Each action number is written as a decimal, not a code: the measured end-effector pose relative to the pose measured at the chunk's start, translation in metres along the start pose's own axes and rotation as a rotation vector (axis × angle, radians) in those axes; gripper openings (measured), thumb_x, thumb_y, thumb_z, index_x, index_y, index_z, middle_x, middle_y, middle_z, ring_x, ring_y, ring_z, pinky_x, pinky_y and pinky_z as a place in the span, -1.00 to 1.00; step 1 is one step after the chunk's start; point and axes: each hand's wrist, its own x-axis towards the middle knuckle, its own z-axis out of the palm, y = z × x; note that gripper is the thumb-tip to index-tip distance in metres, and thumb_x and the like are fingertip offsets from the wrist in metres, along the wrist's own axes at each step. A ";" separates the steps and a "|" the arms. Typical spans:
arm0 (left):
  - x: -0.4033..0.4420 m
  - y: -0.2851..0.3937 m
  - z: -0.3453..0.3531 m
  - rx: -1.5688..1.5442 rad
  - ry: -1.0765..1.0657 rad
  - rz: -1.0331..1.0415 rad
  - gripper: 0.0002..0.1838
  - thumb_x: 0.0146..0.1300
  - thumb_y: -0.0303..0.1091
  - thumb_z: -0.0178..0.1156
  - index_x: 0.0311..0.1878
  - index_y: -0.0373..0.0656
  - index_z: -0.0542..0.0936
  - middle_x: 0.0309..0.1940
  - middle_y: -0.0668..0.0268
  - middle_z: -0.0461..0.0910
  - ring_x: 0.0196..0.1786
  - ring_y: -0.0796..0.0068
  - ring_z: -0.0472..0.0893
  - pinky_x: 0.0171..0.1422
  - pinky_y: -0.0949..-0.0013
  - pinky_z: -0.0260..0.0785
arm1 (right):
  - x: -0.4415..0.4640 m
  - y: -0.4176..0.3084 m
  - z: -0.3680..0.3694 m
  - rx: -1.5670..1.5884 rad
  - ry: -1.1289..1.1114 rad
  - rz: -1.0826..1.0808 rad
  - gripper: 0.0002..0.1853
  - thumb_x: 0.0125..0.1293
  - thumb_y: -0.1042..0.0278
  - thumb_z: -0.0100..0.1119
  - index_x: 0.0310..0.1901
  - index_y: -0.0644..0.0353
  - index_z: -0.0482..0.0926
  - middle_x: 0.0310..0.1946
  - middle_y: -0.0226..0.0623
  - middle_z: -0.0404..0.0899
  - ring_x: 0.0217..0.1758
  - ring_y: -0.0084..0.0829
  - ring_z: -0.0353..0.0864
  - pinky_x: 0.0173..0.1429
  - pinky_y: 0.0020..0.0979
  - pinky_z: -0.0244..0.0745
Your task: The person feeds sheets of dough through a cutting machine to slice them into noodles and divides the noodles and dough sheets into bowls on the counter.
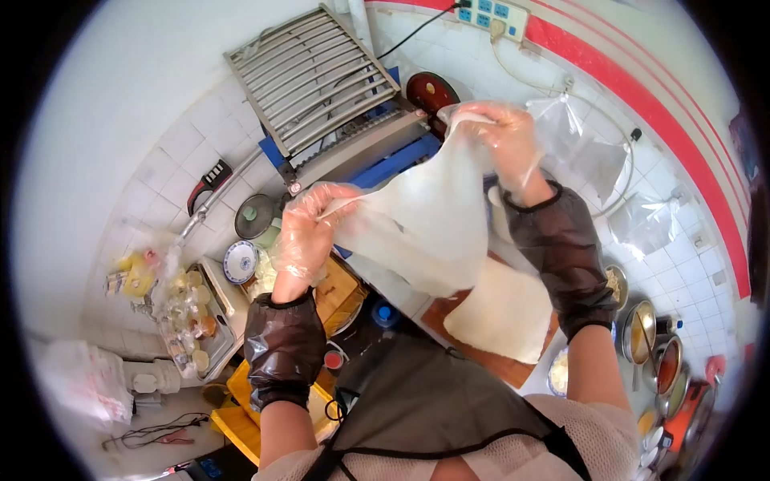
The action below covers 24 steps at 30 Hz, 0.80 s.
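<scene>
A thin, pale dough sheet [425,220] hangs in the air between my two hands, its upper edge sagging in the middle. My left hand [309,228], in a clear plastic glove, pinches its left corner. The right corner is gripped by my right hand [505,144], gloved the same way and held higher. Below, a second flat dough sheet [505,313] lies on a brown board [513,370], partly covered by the hanging one. Dark sleeve covers wrap both forearms.
Beyond my hands stands a blue machine with a slatted metal rack [313,80]. A wooden block [338,295] and yellow crate [245,409] are at left, near a sink [216,353]. Several bowls and pots, including a metal pot [639,333], line the right side.
</scene>
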 end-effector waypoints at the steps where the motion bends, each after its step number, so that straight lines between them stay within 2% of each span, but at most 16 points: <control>1: 0.006 0.008 -0.006 0.000 0.009 0.007 -0.88 0.14 -0.60 0.16 -0.23 -0.28 0.56 -0.31 0.37 0.58 -0.27 0.66 0.51 -0.16 0.56 0.39 | 0.007 -0.009 0.001 -0.050 0.029 -0.008 -0.88 0.10 0.47 0.23 -0.31 0.27 0.63 -0.40 -0.42 0.60 -0.35 -0.62 0.54 -0.19 -0.60 0.44; 2: 0.011 0.019 -0.014 -0.076 0.067 -0.052 -0.88 0.14 -0.59 0.17 -0.24 -0.26 0.56 -0.29 0.35 0.59 -0.25 0.64 0.52 -0.11 0.57 0.39 | 0.014 -0.016 0.001 -0.175 0.084 -0.073 -0.85 0.14 0.38 0.20 -0.30 0.24 0.64 -0.44 -0.44 0.61 -0.38 -0.69 0.54 -0.24 -0.61 0.43; 3: 0.016 0.031 -0.022 -0.152 0.124 -0.115 -0.88 0.13 -0.58 0.18 -0.24 -0.23 0.57 -0.27 0.34 0.60 -0.24 0.63 0.54 -0.06 0.57 0.39 | 0.027 -0.019 0.000 -0.174 0.080 -0.077 -0.85 0.14 0.38 0.20 -0.30 0.24 0.64 -0.44 -0.44 0.61 -0.38 -0.69 0.54 -0.24 -0.61 0.43; 4: 0.024 0.045 -0.031 0.030 0.175 0.032 -0.87 0.14 -0.58 0.17 -0.22 -0.25 0.57 -0.28 0.34 0.60 -0.28 0.62 0.55 -0.16 0.55 0.44 | 0.044 -0.020 -0.003 -0.238 0.099 -0.308 -0.81 0.15 0.30 0.20 -0.28 0.22 0.64 -0.45 -0.41 0.62 -0.39 -0.65 0.55 -0.25 -0.56 0.44; 5: 0.033 0.058 -0.040 0.213 0.224 0.179 -0.85 0.15 -0.58 0.16 -0.19 -0.27 0.58 -0.28 0.35 0.60 -0.32 0.61 0.56 -0.27 0.54 0.49 | 0.059 -0.025 0.000 -0.267 0.107 -0.425 -0.79 0.16 0.26 0.19 -0.28 0.21 0.65 -0.46 -0.40 0.63 -0.39 -0.63 0.56 -0.26 -0.54 0.45; 6: 0.044 0.068 -0.050 0.266 0.229 0.180 -0.84 0.15 -0.55 0.16 -0.18 -0.27 0.58 -0.28 0.35 0.60 -0.33 0.61 0.56 -0.26 0.53 0.49 | 0.073 -0.031 0.002 -0.297 0.118 -0.543 -0.76 0.16 0.21 0.19 -0.27 0.20 0.65 -0.46 -0.39 0.63 -0.40 -0.61 0.57 -0.26 -0.51 0.45; 8: 0.072 0.083 -0.068 0.387 0.241 0.176 -0.83 0.17 -0.50 0.17 -0.15 -0.25 0.58 -0.29 0.35 0.61 -0.33 0.61 0.56 -0.26 0.54 0.48 | 0.101 -0.047 0.020 -0.232 0.095 -0.229 -0.72 0.17 0.20 0.21 -0.21 0.26 0.61 -0.33 -0.40 0.58 -0.28 -0.58 0.51 -0.15 -0.56 0.40; 9: 0.089 0.090 -0.076 0.454 0.250 0.171 -0.82 0.17 -0.48 0.17 -0.15 -0.25 0.58 -0.29 0.34 0.61 -0.33 0.62 0.56 -0.26 0.55 0.48 | 0.122 -0.041 0.025 -0.229 0.091 -0.240 -0.72 0.17 0.20 0.21 -0.21 0.26 0.61 -0.33 -0.40 0.58 -0.28 -0.58 0.51 -0.15 -0.56 0.40; 11: 0.123 0.099 -0.095 0.398 0.197 0.092 -0.79 0.16 -0.35 0.21 -0.15 -0.21 0.60 -0.30 0.35 0.62 -0.33 0.63 0.56 -0.22 0.53 0.44 | 0.170 -0.016 0.036 -0.042 0.050 -0.252 -0.69 0.18 0.14 0.21 -0.17 0.21 0.61 -0.32 -0.42 0.59 -0.28 -0.56 0.50 -0.12 -0.54 0.39; 12: 0.143 0.098 -0.106 0.402 0.207 0.100 -0.79 0.16 -0.35 0.21 -0.15 -0.21 0.60 -0.30 0.35 0.62 -0.33 0.63 0.56 -0.22 0.53 0.44 | 0.189 -0.011 0.042 -0.037 0.045 -0.264 -0.69 0.18 0.14 0.21 -0.17 0.21 0.61 -0.32 -0.42 0.59 -0.28 -0.56 0.50 -0.12 -0.54 0.39; 14: 0.186 0.087 -0.131 0.638 0.211 0.069 -0.71 0.14 -0.18 0.23 -0.14 -0.15 0.61 -0.30 0.36 0.63 -0.31 0.61 0.58 -0.16 0.51 0.40 | 0.221 -0.003 0.055 -0.244 0.178 -0.272 -0.67 0.17 0.13 0.21 -0.15 0.20 0.61 -0.31 -0.43 0.60 -0.27 -0.56 0.51 -0.13 -0.50 0.40; 18: 0.250 0.053 -0.164 0.692 0.244 0.049 -0.62 0.10 -0.06 0.25 -0.11 -0.11 0.61 -0.31 0.37 0.64 -0.28 0.58 0.60 -0.11 0.50 0.37 | 0.263 0.000 0.075 -0.325 0.144 -0.173 -0.65 0.16 0.09 0.21 -0.15 0.19 0.61 -0.28 -0.37 0.62 -0.26 -0.54 0.53 -0.12 -0.48 0.40; 20: 0.264 0.042 -0.166 0.599 0.249 0.017 -0.69 0.13 -0.13 0.21 -0.16 -0.14 0.61 -0.34 0.37 0.63 -0.29 0.61 0.56 -0.17 0.50 0.36 | 0.276 0.005 0.083 -0.455 0.144 -0.148 -0.63 0.16 0.05 0.19 -0.15 0.17 0.61 -0.25 -0.30 0.62 -0.23 -0.46 0.55 -0.07 -0.44 0.40; 24: 0.288 0.022 -0.165 0.456 0.241 -0.071 -0.74 0.15 -0.19 0.20 -0.22 -0.18 0.60 -0.36 0.38 0.65 -0.35 0.61 0.58 -0.23 0.52 0.36 | 0.304 0.028 0.096 -0.479 0.150 -0.216 -0.61 0.15 0.01 0.18 -0.16 0.17 0.61 -0.24 -0.28 0.62 -0.20 -0.40 0.56 -0.05 -0.42 0.39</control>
